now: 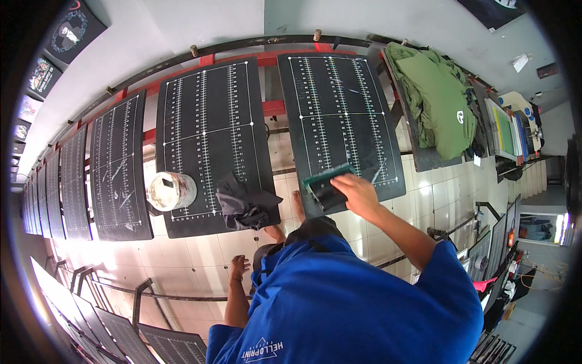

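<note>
My right hand grips a flat black and green squeegee by its upper right edge. The squeegee is over the near end of a black printing board marked with white rulers and grid lines. Whether it presses on the surface I cannot tell. My left hand hangs low at my side, its fingers loosely bent and apart, holding nothing. Nearest to it, a crumpled dark cloth lies on the near right corner of another board. A white tub with pale contents stands on that board's left side.
More ruled black boards run off in a row to the left, on a red and black frame. Green garments cover a board to the right. Beyond them stand several coloured frames. Another rack of boards is at lower left.
</note>
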### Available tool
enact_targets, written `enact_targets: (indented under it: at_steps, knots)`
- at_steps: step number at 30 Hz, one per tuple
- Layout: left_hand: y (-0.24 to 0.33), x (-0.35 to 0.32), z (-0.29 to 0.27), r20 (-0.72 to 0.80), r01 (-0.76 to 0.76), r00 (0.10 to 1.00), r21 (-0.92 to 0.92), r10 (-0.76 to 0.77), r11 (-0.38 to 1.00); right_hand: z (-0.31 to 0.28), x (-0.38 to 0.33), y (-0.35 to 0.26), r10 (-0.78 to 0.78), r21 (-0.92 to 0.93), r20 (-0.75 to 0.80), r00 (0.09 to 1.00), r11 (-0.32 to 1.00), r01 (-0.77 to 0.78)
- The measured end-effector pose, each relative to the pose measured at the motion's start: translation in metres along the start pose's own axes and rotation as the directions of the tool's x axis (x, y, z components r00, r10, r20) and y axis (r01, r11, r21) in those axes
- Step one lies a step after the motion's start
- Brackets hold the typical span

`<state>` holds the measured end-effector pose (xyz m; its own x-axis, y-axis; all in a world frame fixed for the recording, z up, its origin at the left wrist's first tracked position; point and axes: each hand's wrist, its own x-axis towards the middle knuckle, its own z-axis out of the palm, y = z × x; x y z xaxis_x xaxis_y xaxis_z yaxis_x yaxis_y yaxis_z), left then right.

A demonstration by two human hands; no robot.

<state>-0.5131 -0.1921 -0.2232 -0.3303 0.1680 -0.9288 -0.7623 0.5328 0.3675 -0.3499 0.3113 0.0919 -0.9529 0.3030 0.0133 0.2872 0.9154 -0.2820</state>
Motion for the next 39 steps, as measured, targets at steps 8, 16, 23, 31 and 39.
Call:
enact_targets:
  at_steps: [8, 16, 23, 31, 39]
  knots:
    - [0.066, -0.001, -0.02, 0.029, -0.182, 0.983, 0.064, 0.18, 0.981, -0.044, 0.009, 0.028, 0.093, -0.041, 0.446, 0.89, 0.996, -0.084]
    - [0.023, -0.051, -0.04, -0.141, -0.242, 0.962, -0.059, 0.232, 0.968, -0.065, 0.124, 0.107, 0.38, 0.481, 0.648, 0.66, 0.468, -0.742]
    - [-0.044, -0.103, -0.019, -0.264, -0.248, 0.947, -0.236, 0.183, 0.94, -0.02, 0.318, -0.013, 0.037, 0.677, 0.438, 0.898, 0.645, -0.356]
    - [-0.039, -0.102, 0.002, -0.248, -0.25, 0.949, -0.221, 0.194, 0.943, 0.105, 0.291, -0.159, -0.353, -0.208, -0.256, 0.9, 0.929, 0.305]
    - [-0.016, -0.063, -0.013, -0.143, -0.141, 0.981, -0.067, 0.13, 0.988, -0.009, 0.176, -0.038, -0.025, 0.055, -0.112, 0.993, 0.998, 0.032]
